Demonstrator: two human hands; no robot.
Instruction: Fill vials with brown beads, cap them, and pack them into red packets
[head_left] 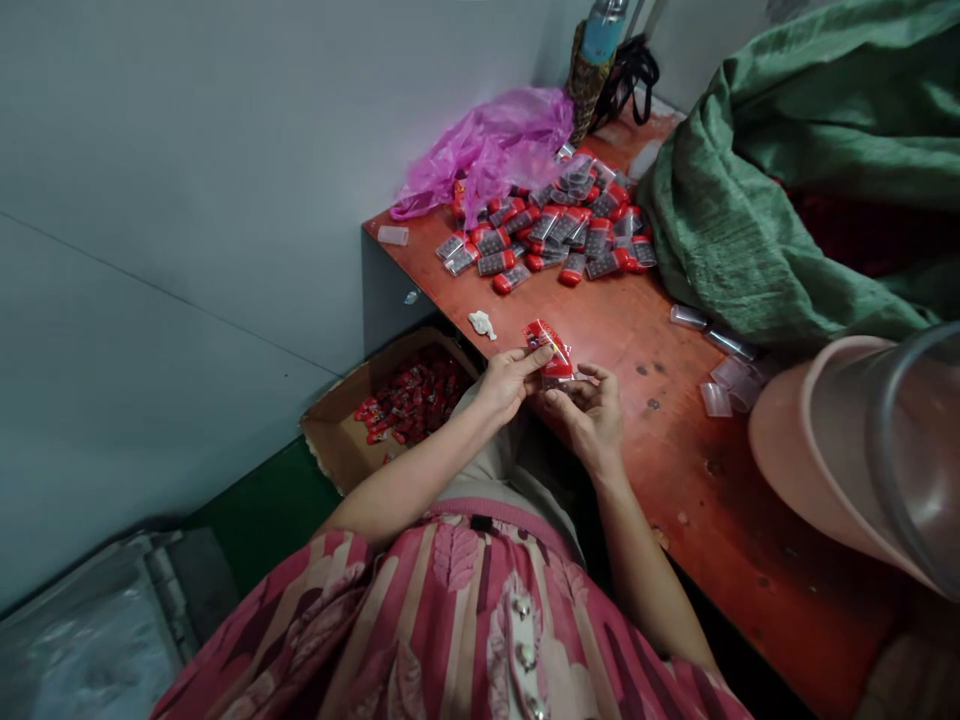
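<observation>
My left hand point(511, 382) pinches a small red printed packet point(556, 360) between thumb and fingers, just past the table's near edge. At the packet's lower end, my right hand point(596, 412) closes its thumb and fingers on a small clear plastic end piece; whether this is joined to the packet I cannot tell. Beyond my hands a heap of small clear cases with red ends and grey dotted insides point(555, 228) lies on the red-brown table point(630, 345). A crumpled white scrap point(481, 324) sits nearest my left hand on the tabletop.
Below the table's left edge stands a cardboard box point(330, 430) holding many red pieces. A pink plastic bag point(495, 140) partly covers the heap. To the right are a green cloth sack point(705, 190), loose clear sleeves point(716, 398) and a pink tub point(787, 420). A bottle point(601, 38) stands behind.
</observation>
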